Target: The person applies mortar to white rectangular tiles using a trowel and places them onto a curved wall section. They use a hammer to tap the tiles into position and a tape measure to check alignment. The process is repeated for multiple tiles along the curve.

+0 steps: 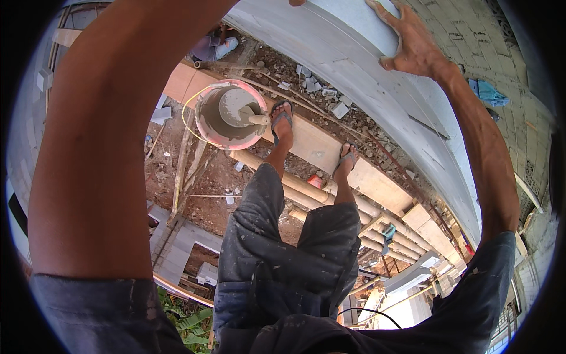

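My right hand (pixel 413 44) lies against the end of a pale grey block (pixel 348 22) on top of the wall, its fingers and thumb spread wide apart. My left arm reaches up past the upper edge of the view. Only a fingertip of my left hand (pixel 296 2) shows there, close to the block's other end; its other fingers are hidden. Below stands a bucket (pixel 203 121) of wet grey mortar. In it is a scoop or trowel with a pale handle (pixel 258 120), its blade partly covered.
My sandalled feet stand on a narrow plank walkway (pixel 312 144) over bamboo poles (pixel 300 189). The grey wall (pixel 377 88) runs along its far side. Rubble (pixel 339 109) covers the ground between. A teal power tool (pixel 388 232) rests by the poles. Another person (pixel 212 48) sits at upper left.
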